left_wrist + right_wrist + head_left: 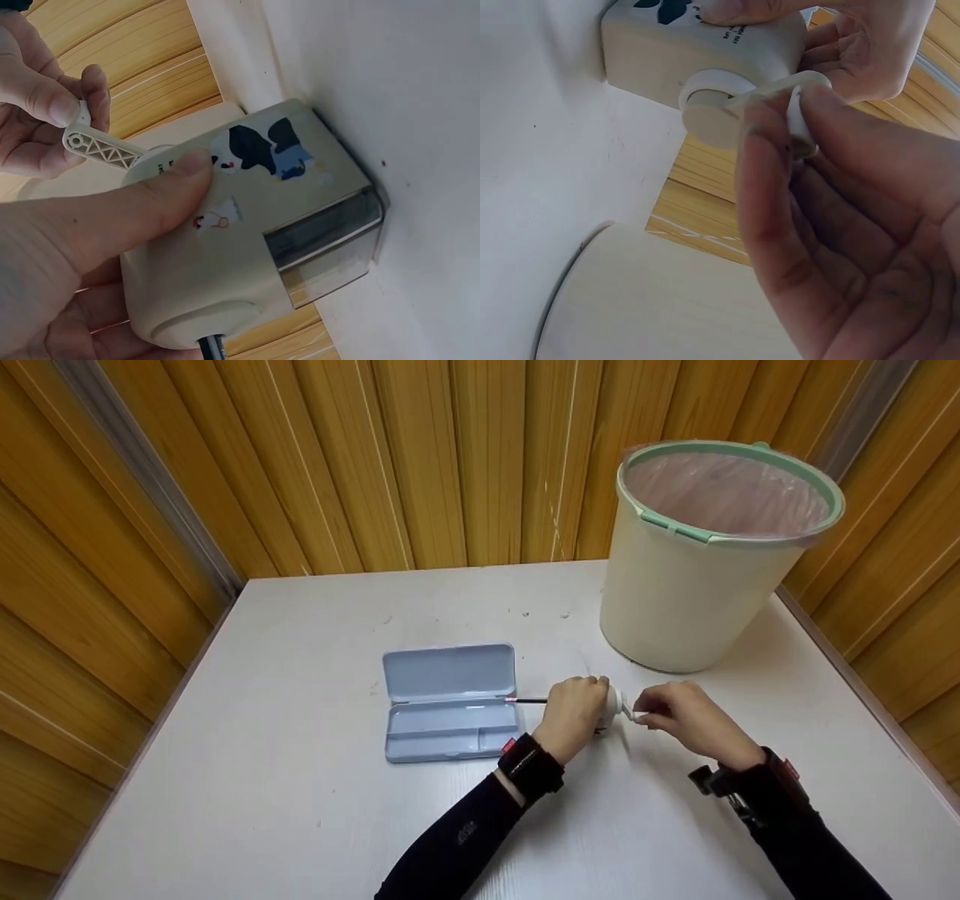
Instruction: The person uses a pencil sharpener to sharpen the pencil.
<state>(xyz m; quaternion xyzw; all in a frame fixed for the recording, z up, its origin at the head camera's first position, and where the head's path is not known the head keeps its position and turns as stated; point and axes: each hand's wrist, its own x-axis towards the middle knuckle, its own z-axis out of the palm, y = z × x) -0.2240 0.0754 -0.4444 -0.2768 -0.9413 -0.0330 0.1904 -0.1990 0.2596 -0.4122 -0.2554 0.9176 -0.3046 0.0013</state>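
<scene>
Beside the bin [697, 585], left hand [574, 716] grips sharpener [255, 240]; right hand [686, 720] pinches crank [101, 146].

Open light-blue pencil case [450, 701] near the white table's [300, 780] middle, cream bin [697, 562] with pink liner at its far right corner

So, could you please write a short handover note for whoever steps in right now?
Left hand grips the pencil sharpener on the table, thumb on top.
Right hand pinches the crank handle.
A pencil sticks out of the sharpener toward the open pencil case; the lined bin stands behind.
Done: pencil inserted, crank gripped.
Left, probably: finish cranking, withdraw the pencil.
</scene>
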